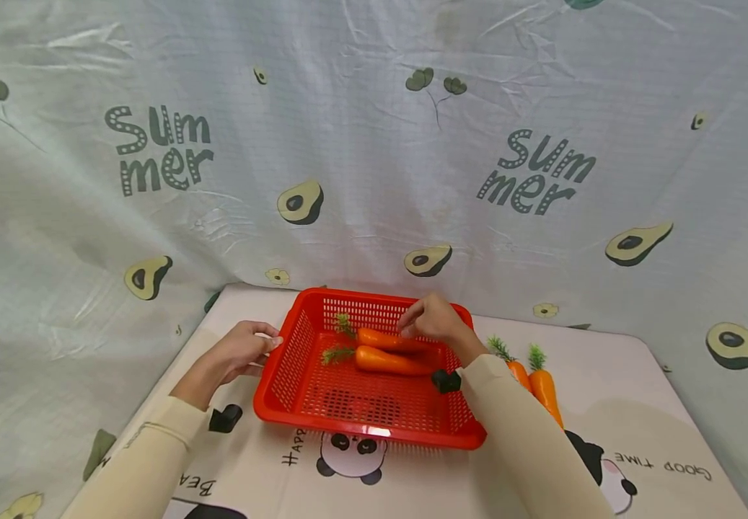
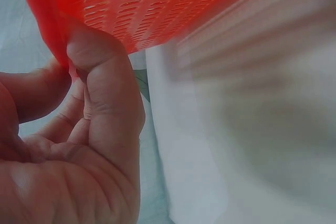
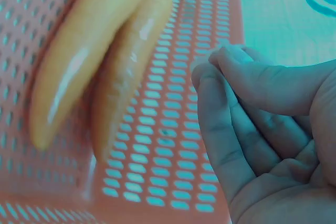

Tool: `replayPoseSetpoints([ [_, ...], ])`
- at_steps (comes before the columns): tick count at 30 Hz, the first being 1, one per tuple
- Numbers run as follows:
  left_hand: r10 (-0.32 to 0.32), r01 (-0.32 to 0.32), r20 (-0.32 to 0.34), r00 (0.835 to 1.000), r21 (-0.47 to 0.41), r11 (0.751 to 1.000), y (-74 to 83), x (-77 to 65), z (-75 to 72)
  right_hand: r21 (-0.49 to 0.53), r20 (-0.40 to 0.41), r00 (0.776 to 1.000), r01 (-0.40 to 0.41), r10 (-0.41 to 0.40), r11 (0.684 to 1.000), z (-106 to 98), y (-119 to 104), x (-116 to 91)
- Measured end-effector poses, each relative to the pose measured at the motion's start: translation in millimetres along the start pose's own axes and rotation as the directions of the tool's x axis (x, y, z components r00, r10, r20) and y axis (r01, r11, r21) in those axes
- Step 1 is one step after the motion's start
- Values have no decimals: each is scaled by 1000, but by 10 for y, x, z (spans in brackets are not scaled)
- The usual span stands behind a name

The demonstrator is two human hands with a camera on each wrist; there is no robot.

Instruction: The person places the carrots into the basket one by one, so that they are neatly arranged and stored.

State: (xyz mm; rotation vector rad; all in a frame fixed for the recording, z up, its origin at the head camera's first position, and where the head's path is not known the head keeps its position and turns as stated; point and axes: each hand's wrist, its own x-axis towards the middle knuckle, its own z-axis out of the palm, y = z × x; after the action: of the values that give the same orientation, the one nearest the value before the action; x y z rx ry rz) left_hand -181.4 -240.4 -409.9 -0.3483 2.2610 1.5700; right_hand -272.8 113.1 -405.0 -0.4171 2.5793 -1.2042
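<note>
A red plastic basket (image 1: 348, 422) with slotted walls sits in the middle of the head view. Two orange carrots with green tops lie side by side inside it: a nearer carrot (image 1: 386, 362) and a farther carrot (image 1: 376, 337). My left hand (image 1: 244, 351) pinches the basket's left rim between thumb and fingers, as the left wrist view shows up close. Over the basket's far right part is my right hand (image 1: 437, 321). In the right wrist view its fingers are curled, thumb against fingertips, apart from both carrots, with no object visible between them.
Two more carrots (image 1: 545, 393) lie on the table right of the basket, partly hidden by my right sleeve. The white table (image 1: 640, 404) bears panda prints and lettering. Behind it hangs a pale curtain (image 1: 361, 144) with avocado prints.
</note>
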Motion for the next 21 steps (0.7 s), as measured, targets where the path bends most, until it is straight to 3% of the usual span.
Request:
replayPoseSetpoints([
  [7, 6, -6, 1, 1000, 12, 1000, -11, -11, -1, -4, -2, 1000, -30, 30, 1000, -226, -3, -122],
  [21, 8, -8, -2, 1000, 28, 1000, 8, -13, 16, 40, -37, 997, -73, 75, 997, -646, 280, -418],
])
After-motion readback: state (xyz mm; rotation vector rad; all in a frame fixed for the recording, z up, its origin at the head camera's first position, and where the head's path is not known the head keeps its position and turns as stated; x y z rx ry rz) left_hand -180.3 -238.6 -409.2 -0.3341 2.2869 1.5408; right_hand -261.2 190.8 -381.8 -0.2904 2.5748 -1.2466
